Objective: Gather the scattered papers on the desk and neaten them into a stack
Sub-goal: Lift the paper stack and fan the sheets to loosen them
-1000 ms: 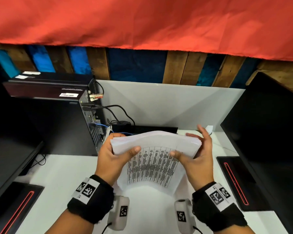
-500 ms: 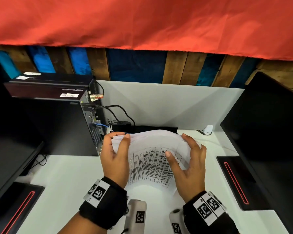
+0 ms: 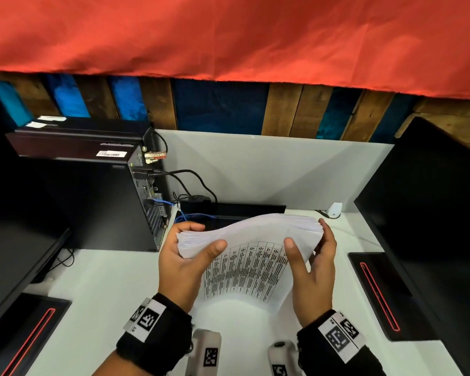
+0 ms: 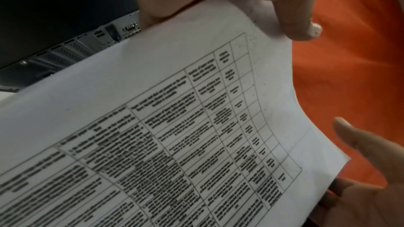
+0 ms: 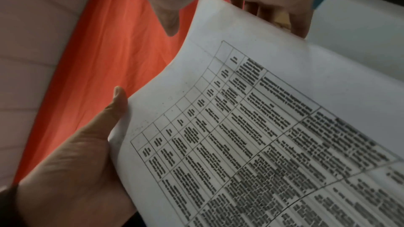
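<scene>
Paper stack (image 3: 251,234) above bench (image 3: 98,289) | left hand (image 3: 181,264), right hand (image 3: 311,278) grasp its sides | advice: tap lower edge square.

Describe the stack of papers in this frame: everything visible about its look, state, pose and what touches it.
The stack of papers is a thick sheaf of white sheets, the near face printed with a ruled table of dark text too blurred to read. It stands on edge on the white desk, bowed, its top edge wavy and fanned. The left hand grips its upper left corner, thumb on the printed face. The right hand holds the upper right side, thumb in front, fingers behind.
</scene>
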Demonstrator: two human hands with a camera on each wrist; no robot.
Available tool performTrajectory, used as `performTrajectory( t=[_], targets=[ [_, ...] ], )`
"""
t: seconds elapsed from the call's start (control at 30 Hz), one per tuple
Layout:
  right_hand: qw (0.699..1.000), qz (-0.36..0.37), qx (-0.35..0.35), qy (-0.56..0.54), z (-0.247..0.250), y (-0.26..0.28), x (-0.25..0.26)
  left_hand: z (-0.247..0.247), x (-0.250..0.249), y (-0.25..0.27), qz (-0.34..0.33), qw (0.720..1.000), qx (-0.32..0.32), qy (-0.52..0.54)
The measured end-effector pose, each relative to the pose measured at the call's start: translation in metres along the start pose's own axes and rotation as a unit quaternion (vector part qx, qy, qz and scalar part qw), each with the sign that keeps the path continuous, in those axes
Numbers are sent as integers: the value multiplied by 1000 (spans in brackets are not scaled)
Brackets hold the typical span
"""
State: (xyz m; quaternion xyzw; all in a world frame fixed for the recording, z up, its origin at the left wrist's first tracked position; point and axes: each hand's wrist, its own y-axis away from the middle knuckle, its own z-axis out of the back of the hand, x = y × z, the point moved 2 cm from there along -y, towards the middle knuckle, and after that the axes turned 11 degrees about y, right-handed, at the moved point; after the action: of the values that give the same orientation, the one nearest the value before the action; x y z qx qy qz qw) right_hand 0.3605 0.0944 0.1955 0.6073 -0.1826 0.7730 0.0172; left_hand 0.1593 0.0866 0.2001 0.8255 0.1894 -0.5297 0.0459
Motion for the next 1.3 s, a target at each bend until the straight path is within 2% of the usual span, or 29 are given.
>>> performTrajectory(
  t=[0.1, 0.2, 0.3, 0.4, 0.47, 0.53, 0.63, 0.73, 0.83, 0.97, 1.1, 1.17, 1.3],
  targets=[
    [1000, 6, 17, -1, -2, -1, -1, 1, 1, -1, 13, 1000, 6, 3],
    [999, -17, 3, -30, -1, -2, -2, 1, 1, -2, 21, 1000, 11, -3],
    [999, -14, 41, -32, -4, -2, 1, 2, 2, -3, 19, 1000, 16, -6],
    [997, -28, 18, -73, -1, -4, 3, 2, 1, -4, 16, 1000, 22, -11],
    [996, -23, 52, -76, -2, -5, 5, 4, 2, -5, 16, 1000, 21, -13],
    [997, -7, 67, -41, -3, -5, 7, 7, 3, -7, 22, 1000, 16, -12],
    [1000, 14, 23, -3, 1, -8, 11, 10, 3, -10, 32, 999, 20, -10],
    [985, 88, 69, 130, 2, -12, 12, 12, 2, -11, 29, 999, 20, -11],
    [979, 105, 65, 165, 4, -16, 14, 11, 0, -13, 19, 1000, 18, -9],
    [981, 87, 54, 164, 4, -15, 11, 7, -7, -9, -23, 1000, -9, 2],
    [980, 84, 54, 171, 0, -10, 8, -5, -15, -9, -105, 988, -78, -76],
    [981, 83, 55, 166, -2, -11, 7, -9, -15, -12, -109, 984, -102, -96],
    [986, 92, 43, 129, 0, -11, 7, -9, -15, -16, -92, 986, -102, -93]
  ],
)
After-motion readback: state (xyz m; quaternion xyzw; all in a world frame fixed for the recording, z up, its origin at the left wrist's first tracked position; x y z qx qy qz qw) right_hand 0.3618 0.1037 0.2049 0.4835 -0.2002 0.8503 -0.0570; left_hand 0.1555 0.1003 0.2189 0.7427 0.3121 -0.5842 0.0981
